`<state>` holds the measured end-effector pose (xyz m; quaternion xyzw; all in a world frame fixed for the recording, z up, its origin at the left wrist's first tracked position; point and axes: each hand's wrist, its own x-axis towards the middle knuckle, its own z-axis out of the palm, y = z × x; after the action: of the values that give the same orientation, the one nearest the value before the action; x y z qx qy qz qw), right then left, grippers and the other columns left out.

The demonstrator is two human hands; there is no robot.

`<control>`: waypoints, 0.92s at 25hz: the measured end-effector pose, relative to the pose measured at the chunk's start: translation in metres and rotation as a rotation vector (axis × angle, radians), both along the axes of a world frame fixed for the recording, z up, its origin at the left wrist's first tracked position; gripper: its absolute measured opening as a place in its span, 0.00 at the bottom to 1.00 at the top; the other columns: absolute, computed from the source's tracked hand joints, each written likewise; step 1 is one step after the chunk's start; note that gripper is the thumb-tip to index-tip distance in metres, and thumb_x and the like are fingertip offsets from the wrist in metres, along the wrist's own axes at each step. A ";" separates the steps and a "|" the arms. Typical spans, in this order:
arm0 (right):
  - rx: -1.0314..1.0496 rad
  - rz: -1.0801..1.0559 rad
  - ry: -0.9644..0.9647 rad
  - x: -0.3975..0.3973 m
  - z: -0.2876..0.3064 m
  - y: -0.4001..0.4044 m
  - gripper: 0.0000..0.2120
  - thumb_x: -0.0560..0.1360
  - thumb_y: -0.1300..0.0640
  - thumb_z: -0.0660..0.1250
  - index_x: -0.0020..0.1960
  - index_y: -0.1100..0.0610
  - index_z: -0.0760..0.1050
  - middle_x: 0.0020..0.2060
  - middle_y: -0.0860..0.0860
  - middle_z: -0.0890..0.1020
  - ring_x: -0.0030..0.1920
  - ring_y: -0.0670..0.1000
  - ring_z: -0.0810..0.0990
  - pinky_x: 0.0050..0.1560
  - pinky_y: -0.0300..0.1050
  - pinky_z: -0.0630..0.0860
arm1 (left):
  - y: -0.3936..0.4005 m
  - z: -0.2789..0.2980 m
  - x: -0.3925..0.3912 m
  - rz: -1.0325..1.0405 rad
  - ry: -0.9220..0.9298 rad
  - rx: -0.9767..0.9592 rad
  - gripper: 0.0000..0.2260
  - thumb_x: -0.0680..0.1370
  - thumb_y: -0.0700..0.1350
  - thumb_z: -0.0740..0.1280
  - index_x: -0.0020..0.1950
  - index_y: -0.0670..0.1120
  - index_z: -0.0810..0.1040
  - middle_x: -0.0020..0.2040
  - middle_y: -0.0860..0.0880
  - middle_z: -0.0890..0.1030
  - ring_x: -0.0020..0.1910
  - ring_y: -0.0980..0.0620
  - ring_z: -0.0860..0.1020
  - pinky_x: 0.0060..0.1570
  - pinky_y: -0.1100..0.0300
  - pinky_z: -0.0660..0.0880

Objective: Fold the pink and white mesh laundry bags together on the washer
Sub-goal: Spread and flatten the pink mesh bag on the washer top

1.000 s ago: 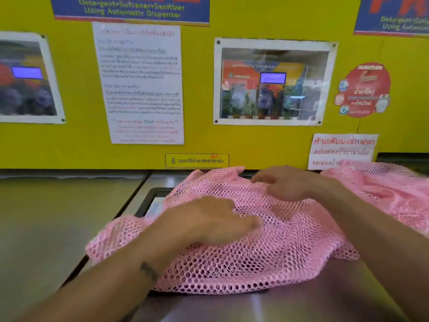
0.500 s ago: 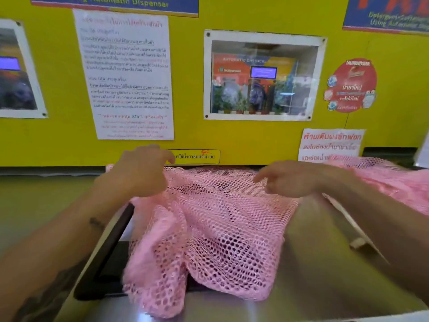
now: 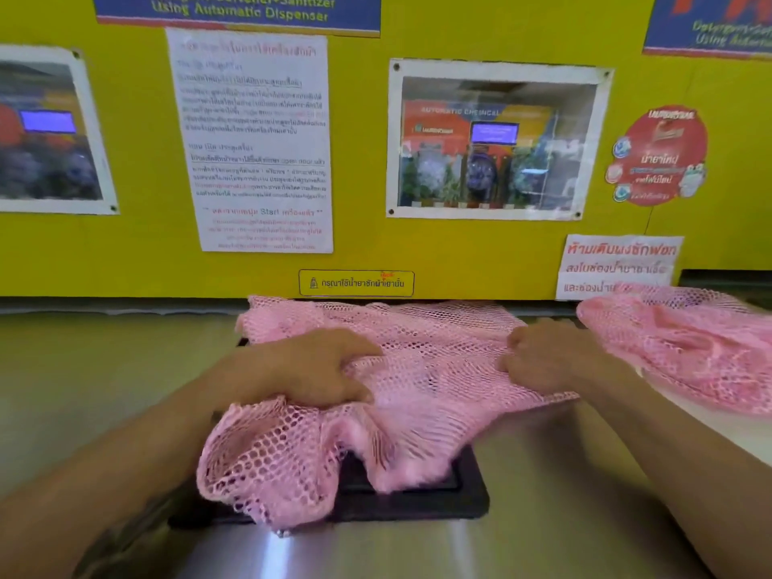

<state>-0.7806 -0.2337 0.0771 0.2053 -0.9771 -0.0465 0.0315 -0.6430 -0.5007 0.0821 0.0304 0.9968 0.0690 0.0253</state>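
Head view: left hand (image 3: 309, 371) comes back down from 11 o'clock, gripping the pink mesh bag (image 3: 417, 382).
Right hand (image 3: 543, 357): clenched on the mesh.
Bag: on the washer (image 3: 564, 516), rumpled, fold unfinished.

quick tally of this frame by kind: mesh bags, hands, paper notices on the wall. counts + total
Pink mesh laundry bags: 2, one under both hands, one heaped at right
Hands: 2, left hand, right hand, both on the middle bag
White paper notices on the yellow wall: 2, large sheet, small red-lettered sheet
White mesh bag: 0 visible
Total: 6
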 end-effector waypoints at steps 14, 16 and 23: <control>-0.285 0.218 -0.097 -0.004 -0.006 0.012 0.12 0.72 0.57 0.62 0.42 0.39 0.77 0.56 0.52 0.81 0.60 0.58 0.77 0.54 0.48 0.69 | 0.016 0.034 0.070 0.081 -0.432 -0.090 0.37 0.74 0.58 0.70 0.77 0.66 0.52 0.80 0.58 0.52 0.77 0.55 0.55 0.72 0.60 0.53; -0.395 0.196 0.009 -0.008 -0.006 0.014 0.11 0.72 0.55 0.62 0.39 0.38 0.75 0.50 0.51 0.79 0.58 0.59 0.78 0.58 0.58 0.73 | 0.014 0.050 0.075 0.179 -0.365 -0.011 0.35 0.73 0.56 0.72 0.75 0.68 0.57 0.79 0.57 0.56 0.75 0.54 0.60 0.68 0.60 0.58; -0.538 0.188 0.099 0.001 -0.005 0.008 0.06 0.72 0.51 0.65 0.37 0.50 0.74 0.38 0.47 0.81 0.41 0.53 0.79 0.43 0.52 0.77 | 0.095 0.039 0.047 -0.148 0.034 0.100 0.22 0.76 0.47 0.63 0.70 0.61 0.68 0.75 0.56 0.66 0.72 0.54 0.64 0.72 0.50 0.62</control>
<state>-0.7798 -0.2256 0.0716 0.2766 -0.9282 0.2077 0.1368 -0.5962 -0.4055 0.1211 0.1063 0.9875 0.1159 0.0119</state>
